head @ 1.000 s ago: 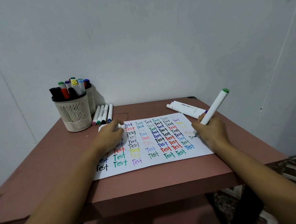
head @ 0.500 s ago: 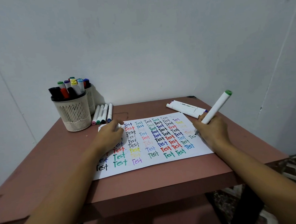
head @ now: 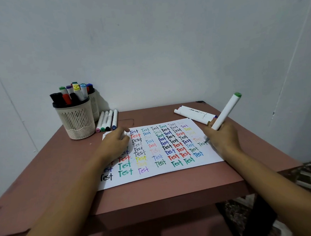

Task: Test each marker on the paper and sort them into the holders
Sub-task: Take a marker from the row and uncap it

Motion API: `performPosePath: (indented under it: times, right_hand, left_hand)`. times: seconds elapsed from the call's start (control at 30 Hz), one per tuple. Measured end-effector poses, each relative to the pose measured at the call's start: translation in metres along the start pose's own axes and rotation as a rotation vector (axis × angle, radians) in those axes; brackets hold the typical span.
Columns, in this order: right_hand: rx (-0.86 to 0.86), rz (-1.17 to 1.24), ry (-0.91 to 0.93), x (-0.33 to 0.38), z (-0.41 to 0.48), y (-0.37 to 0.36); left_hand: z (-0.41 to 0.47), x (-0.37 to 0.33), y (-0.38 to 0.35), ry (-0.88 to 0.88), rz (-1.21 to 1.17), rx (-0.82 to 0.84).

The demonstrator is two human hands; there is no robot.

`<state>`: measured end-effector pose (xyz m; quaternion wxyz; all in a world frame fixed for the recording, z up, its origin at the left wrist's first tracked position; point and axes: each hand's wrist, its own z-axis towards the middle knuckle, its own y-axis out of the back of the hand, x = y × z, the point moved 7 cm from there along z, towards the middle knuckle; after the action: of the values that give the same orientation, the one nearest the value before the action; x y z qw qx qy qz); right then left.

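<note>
A white sheet of paper covered with rows of coloured "Test" words lies on the table. My right hand grips a white marker with a green end cap, its tip down on the paper's right edge beside a dark "Test". My left hand rests on the paper's left part, fingers curled around a small white piece, probably the marker's cap. A cream slotted holder full of markers stands at the back left, with a second holder behind it.
Several white markers lie side by side just right of the holders. Another small group of white markers lies at the back right. The reddish table ends close to me; a white wall stands right behind it.
The marker in my right hand has tilted a little further right and its tip has shifted along the paper's right edge. My left hand has stayed put.
</note>
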<state>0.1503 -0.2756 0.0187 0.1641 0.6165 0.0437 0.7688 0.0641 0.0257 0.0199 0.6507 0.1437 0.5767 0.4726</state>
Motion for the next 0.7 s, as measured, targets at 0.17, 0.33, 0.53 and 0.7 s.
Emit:
performPosePath:
  times: [0.17,0.33,0.53,0.7]
  right_hand:
    - [0.019,0.117,-0.08,-0.012,0.008,-0.001]
    - [0.11,0.328,-0.142,-0.006,0.013,0.001]
    - [0.24,0.547,-0.136,0.033,0.008,-0.021]
    - [0.461,0.754,-0.156,0.065,-0.013,-0.073]
  left_hand:
    - [0.0,-0.003,-0.001,-0.031,0.047,0.013]
    - [0.0,-0.002,-0.001,-0.041,0.081,0.036]
    - [0.0,-0.011,0.004,-0.105,0.139,0.033]
    - [-0.002,-0.024,0.006,-0.257,0.093,-0.044]
